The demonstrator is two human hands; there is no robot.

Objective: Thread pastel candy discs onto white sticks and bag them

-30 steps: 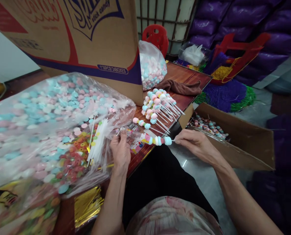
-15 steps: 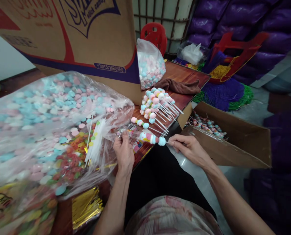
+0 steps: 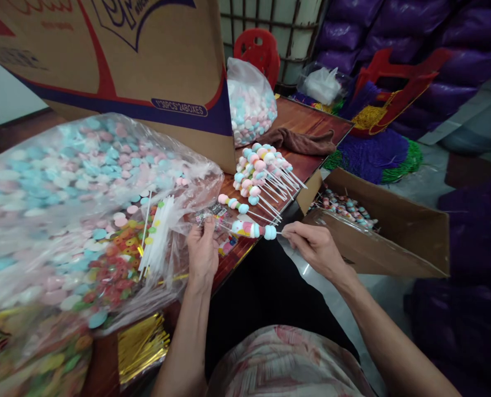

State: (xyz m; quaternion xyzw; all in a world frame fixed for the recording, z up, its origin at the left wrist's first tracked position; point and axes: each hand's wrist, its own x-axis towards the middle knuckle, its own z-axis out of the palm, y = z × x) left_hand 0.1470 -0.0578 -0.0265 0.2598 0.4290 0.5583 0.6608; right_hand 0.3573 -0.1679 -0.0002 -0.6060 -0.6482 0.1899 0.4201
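Note:
My right hand (image 3: 313, 242) pinches the thin white stick of a marshmallow skewer (image 3: 265, 231), held level with its candy end pointing left. A clear printed wrapper (image 3: 224, 225) covers the skewer's far part; the blue pieces closest to my right hand look uncovered. At the wrapper's other end my left hand (image 3: 203, 253) is closed on the clear film, thumb on top. Just beyond lies a short candy skewer (image 3: 233, 204), beside a stacked pile of similar skewers (image 3: 262, 171) whose white sticks point toward me.
On the left spreads a large clear bag of pastel candies (image 3: 104, 160), with gummy rings (image 3: 117, 270) and white sticks (image 3: 158, 237) beside it. Gold twist ties (image 3: 141, 347) lie in front. A printed carton (image 3: 146, 82) stands behind. An open box (image 3: 394, 248) of wrapped skewers sits right.
The whole view has shifted slightly. My hands still hold the skewer and wrapper between them, and the left thumb and fingers have shifted a little on the film.

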